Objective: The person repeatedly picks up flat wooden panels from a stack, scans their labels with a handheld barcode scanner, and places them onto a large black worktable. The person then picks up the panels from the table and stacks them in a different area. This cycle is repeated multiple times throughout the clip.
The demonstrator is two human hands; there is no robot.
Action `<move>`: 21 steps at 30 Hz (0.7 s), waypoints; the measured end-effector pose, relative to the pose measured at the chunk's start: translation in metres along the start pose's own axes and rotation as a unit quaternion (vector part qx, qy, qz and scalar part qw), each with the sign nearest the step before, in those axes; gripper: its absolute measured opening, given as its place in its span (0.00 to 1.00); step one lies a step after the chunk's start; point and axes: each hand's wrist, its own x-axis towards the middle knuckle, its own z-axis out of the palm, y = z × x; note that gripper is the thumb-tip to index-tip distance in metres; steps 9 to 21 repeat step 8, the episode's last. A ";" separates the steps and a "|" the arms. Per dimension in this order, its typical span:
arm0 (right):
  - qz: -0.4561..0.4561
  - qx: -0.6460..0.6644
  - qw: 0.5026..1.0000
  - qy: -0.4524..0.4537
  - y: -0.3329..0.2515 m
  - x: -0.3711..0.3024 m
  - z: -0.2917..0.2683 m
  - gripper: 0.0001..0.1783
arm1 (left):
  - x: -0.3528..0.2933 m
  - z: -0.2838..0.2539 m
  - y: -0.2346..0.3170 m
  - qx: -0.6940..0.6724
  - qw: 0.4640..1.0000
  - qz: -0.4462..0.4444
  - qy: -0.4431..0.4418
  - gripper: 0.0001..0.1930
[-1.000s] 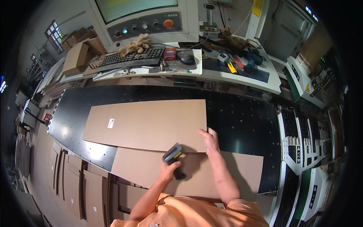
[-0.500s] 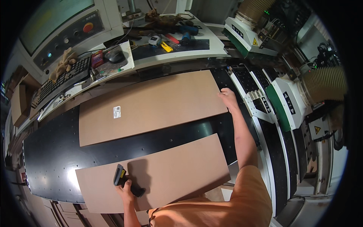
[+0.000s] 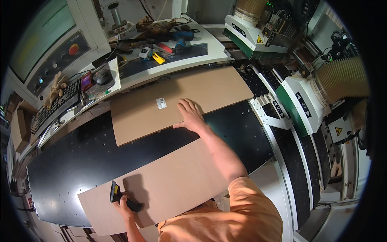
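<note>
I see two matt brown fibreboard panels, the far panel carrying a small white paper label, the near panel bare and smooth. The machine bed looks black and faintly glossy. The scanner is dull black plastic.

Bright, sharp, heavy fisheye edge distortion

Single view: head-worn wide fisheye camera, set above and behind the hands, facing steeply down and forward over the black worktop. Moderately near: both forearms enter from the lower edge, left hand low in frame, right hand near centre. Straight edges bow toward the dark circular rim. No second view to share the scene.
</note>
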 end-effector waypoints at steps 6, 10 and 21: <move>0.015 -0.017 0.999 -0.022 0.054 -0.005 -0.021 0.57 | 0.003 0.012 -0.001 0.028 0.999 -0.008 0.014 0.14; 0.010 -0.014 1.000 -0.013 0.066 -0.006 -0.024 0.57 | 0.004 0.015 -0.001 0.039 0.999 -0.014 0.009 0.14; 0.010 -0.014 1.000 -0.013 0.066 -0.006 -0.024 0.57 | 0.004 0.015 -0.001 0.039 0.999 -0.014 0.009 0.14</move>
